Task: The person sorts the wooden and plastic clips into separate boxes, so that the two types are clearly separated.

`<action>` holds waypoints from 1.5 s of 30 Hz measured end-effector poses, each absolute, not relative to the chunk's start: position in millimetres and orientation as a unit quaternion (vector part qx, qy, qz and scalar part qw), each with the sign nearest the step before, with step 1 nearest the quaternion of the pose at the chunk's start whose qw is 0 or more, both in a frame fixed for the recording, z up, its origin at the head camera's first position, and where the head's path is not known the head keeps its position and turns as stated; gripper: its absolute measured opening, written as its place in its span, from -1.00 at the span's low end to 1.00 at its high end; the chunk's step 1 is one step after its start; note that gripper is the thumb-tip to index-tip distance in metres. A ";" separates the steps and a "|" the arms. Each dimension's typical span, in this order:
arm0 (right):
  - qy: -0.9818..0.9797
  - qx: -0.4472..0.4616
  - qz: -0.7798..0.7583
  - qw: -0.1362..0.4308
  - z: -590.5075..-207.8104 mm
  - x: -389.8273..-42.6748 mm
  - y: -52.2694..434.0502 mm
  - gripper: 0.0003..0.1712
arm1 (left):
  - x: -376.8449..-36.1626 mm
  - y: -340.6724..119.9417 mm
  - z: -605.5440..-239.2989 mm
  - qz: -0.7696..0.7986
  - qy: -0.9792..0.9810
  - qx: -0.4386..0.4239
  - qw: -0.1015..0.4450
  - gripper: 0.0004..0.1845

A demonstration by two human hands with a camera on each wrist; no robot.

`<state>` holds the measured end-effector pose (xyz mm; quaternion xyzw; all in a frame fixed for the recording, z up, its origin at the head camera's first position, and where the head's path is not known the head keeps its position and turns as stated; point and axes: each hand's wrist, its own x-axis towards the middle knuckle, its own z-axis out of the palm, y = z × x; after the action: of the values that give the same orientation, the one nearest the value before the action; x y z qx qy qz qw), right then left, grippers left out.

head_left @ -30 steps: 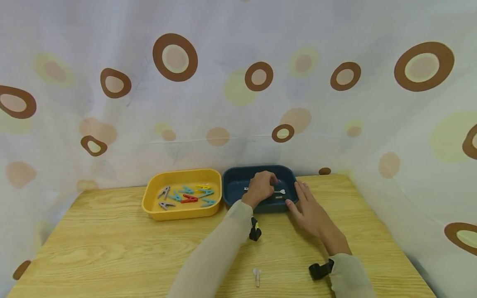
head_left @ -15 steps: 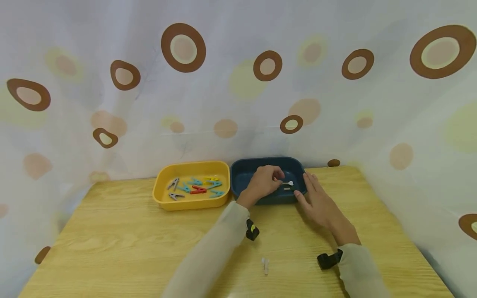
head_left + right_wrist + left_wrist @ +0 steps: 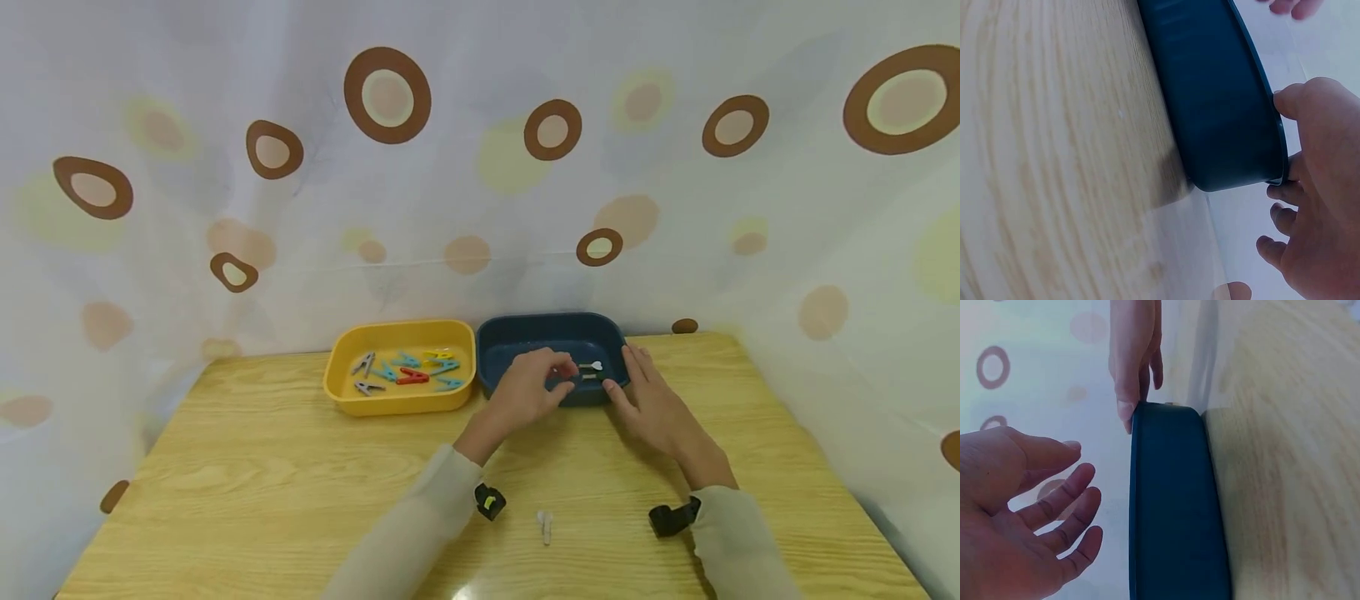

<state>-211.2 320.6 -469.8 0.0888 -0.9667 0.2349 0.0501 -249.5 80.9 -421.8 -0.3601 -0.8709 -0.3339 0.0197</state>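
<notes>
Hands meet at a dark blue tray (image 3: 517,333) that sits just right of centre in the head view, at the far edge of a wooden table (image 3: 247,467). The right hand (image 3: 654,402) rests against the tray's right end: in the right wrist view its thumb (image 3: 1294,103) presses on the rim of the tray (image 3: 1222,106) while the other fingers lie loosely past the corner, gripping nothing. The left hand (image 3: 528,387) hovers over the tray's near edge with its fingers spread and relaxed; the left wrist view shows the open palm (image 3: 1004,531) empty, apart from the tray wall (image 3: 1172,512). Inside the tray, between the two hands, lie a small white clip (image 3: 595,366) and another small pale piece just below it, too small to make out. Touching the blue tray on its left is a yellow tray (image 3: 341,392) holding a scatter of coloured clothes pegs (image 3: 411,371): grey, blue, yellow and red. Lower in the frame, a white peg (image 3: 545,527) lies on the table between the two sleeves. A spotted curtain (image 3: 390,96) fills the upper half.
</notes>
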 end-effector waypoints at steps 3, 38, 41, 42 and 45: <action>-0.966 0.088 0.236 0.053 -470.6 -212.1 321.4 -0.06 | -239.8 72.7 -425.4 -0.348 -0.858 -0.375 0.034 -0.85; -0.965 0.094 0.239 0.045 -467.1 -212.0 323.7 -0.04 | -136.4 27.5 -466.9 -0.271 -0.880 -0.370 -0.122 -0.73; -0.965 0.095 0.239 0.043 -468.8 -212.1 322.5 -0.04 | -132.9 25.7 -468.0 -0.244 -0.883 -0.386 -0.113 -0.71; -0.966 0.095 0.239 0.042 -469.1 -212.3 322.4 -0.04 | -132.4 25.0 -468.0 -0.242 -0.882 -0.388 -0.111 -0.71; -0.966 0.094 0.239 0.041 -469.4 -212.6 322.6 -0.04 | -133.4 22.3 -468.0 -0.265 -0.876 -0.386 -0.116 -0.75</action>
<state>-212.6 322.6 -469.4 0.0939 -0.9657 0.2388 0.0408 -133.4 22.3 -468.0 -0.3859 -0.8760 -0.2649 -0.1164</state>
